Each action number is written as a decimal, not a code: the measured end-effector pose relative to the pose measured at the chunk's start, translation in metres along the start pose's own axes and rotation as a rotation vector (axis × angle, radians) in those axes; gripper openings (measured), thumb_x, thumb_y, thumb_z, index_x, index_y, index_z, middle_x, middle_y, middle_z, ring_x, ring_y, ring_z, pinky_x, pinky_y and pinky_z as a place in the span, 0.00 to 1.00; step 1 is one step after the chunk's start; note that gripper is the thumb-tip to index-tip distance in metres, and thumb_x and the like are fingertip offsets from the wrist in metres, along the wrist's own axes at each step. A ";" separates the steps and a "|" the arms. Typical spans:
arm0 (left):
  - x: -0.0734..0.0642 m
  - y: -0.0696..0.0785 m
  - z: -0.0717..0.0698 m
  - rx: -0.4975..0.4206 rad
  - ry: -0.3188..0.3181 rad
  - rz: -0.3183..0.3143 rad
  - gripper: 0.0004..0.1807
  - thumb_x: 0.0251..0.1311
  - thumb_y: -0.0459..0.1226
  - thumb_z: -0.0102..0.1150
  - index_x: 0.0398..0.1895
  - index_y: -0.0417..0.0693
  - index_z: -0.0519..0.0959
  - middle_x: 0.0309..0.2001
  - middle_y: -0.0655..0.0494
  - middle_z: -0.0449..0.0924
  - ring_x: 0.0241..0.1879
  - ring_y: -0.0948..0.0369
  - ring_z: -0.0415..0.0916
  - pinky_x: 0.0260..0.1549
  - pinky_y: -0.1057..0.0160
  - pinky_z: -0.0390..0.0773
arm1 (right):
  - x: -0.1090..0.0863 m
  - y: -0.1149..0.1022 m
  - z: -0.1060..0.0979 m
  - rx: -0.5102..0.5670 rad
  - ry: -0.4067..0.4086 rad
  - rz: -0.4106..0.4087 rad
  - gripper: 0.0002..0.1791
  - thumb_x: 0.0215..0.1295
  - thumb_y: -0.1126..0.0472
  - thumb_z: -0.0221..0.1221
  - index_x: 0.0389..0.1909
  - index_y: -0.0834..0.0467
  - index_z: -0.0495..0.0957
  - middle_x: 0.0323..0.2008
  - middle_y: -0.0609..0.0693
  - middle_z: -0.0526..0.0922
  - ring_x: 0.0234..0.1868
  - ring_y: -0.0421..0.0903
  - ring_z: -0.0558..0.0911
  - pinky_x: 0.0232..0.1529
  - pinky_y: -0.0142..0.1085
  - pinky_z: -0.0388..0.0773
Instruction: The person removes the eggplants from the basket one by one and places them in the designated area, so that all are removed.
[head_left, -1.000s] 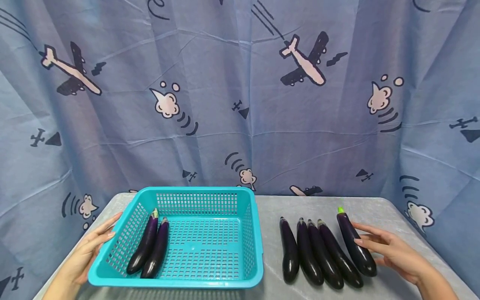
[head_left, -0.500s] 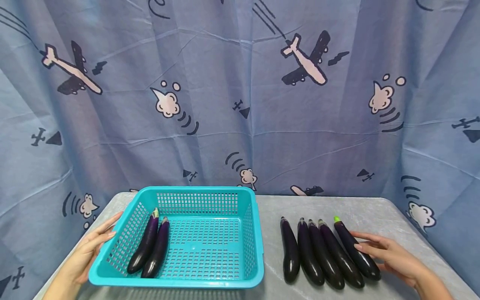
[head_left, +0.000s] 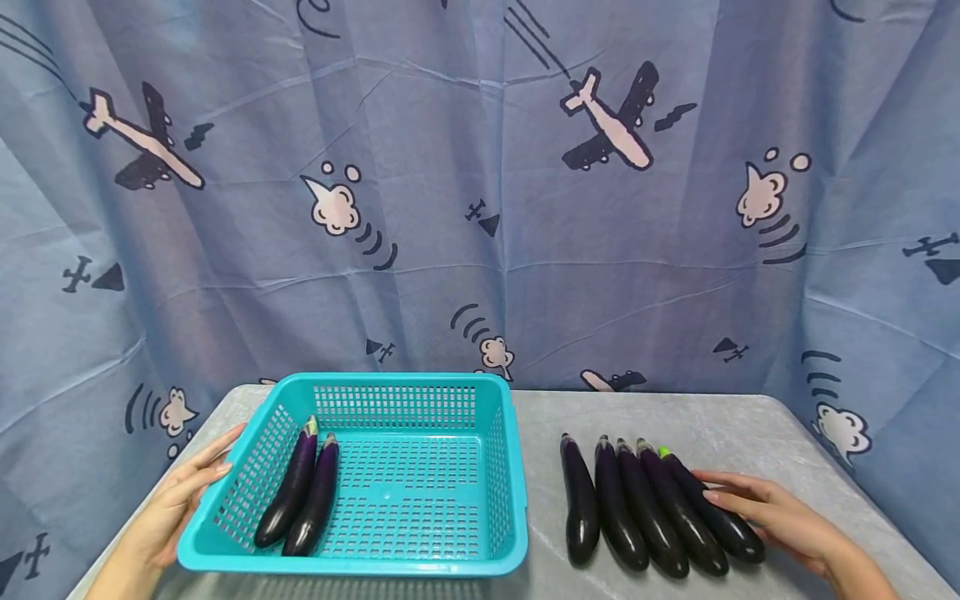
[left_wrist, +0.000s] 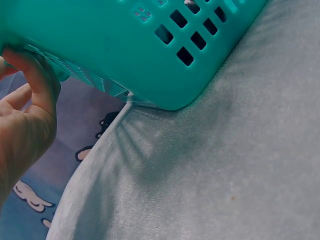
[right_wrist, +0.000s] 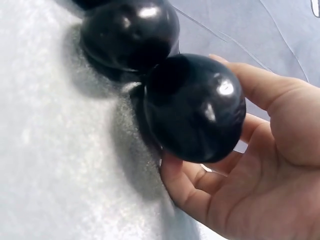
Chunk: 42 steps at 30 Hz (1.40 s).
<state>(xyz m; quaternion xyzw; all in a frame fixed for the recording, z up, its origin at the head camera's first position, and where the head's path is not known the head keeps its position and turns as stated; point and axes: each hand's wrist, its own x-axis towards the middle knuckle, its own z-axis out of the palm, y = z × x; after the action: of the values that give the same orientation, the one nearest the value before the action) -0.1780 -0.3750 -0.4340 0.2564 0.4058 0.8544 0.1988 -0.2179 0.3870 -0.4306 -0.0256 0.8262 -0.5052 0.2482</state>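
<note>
My right hand [head_left: 787, 521] grips a dark purple eggplant [head_left: 723, 523] with a bright green stem end, the rightmost of a row. Seen in the right wrist view, thumb and fingers curl round the rounded end of this eggplant [right_wrist: 195, 110], which lies against its neighbour [right_wrist: 130, 35]. On the other side, my left hand [head_left: 168, 500] holds the left rim of a turquoise plastic basket [head_left: 352, 567]. The left wrist view shows its fingers [left_wrist: 37, 80] bent at the basket's edge. Two eggplants [head_left: 292, 483] lie side by side inside the basket, along its left wall.
Several more eggplants [head_left: 618, 508] lie roughly parallel on the grey table [head_left: 540, 417], right of the basket. The leftmost eggplant [head_left: 579, 508] sits slightly apart from the others. A blue curtain [head_left: 450, 208] with printed planes hangs behind the table.
The right hand has brought the eggplant leftward and down against the row, its stem end swinging to the left. The left hand and basket have stayed in place.
</note>
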 end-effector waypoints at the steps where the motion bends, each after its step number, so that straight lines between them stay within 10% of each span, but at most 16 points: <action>1: 0.000 0.000 0.000 0.000 0.000 0.000 0.37 0.82 0.27 0.14 0.81 0.59 0.67 0.72 0.52 0.75 0.67 0.50 0.78 0.61 0.50 0.82 | 0.000 0.000 0.000 -0.003 0.000 -0.002 0.37 0.85 0.49 0.50 0.80 0.70 0.57 0.76 0.75 0.63 0.67 0.55 0.76 0.56 0.54 0.83; 11: -0.001 0.000 0.000 0.015 0.013 -0.005 0.37 0.83 0.27 0.15 0.81 0.60 0.67 0.72 0.54 0.75 0.67 0.51 0.78 0.61 0.50 0.82 | 0.001 -0.003 0.005 -0.059 0.039 0.009 0.38 0.84 0.47 0.51 0.81 0.69 0.57 0.77 0.77 0.57 0.73 0.76 0.65 0.55 0.57 0.81; 25: 0.000 0.000 0.001 0.020 0.021 -0.012 0.37 0.83 0.27 0.15 0.80 0.61 0.69 0.72 0.54 0.76 0.67 0.51 0.78 0.61 0.50 0.82 | -0.002 -0.003 0.005 -0.052 0.076 0.010 0.38 0.83 0.47 0.53 0.79 0.70 0.58 0.74 0.76 0.65 0.62 0.52 0.80 0.49 0.44 0.83; 42: 0.000 0.000 0.001 0.009 0.010 -0.004 0.37 0.83 0.27 0.14 0.80 0.59 0.68 0.72 0.53 0.75 0.67 0.51 0.78 0.62 0.50 0.82 | -0.009 -0.015 -0.005 -0.087 0.108 -0.017 0.38 0.84 0.49 0.52 0.79 0.72 0.55 0.72 0.78 0.65 0.62 0.63 0.81 0.54 0.52 0.85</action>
<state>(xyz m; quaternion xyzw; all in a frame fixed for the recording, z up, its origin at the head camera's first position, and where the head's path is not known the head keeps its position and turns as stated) -0.1776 -0.3745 -0.4332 0.2520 0.4111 0.8536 0.1974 -0.2151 0.3860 -0.4122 -0.0161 0.8593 -0.4715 0.1973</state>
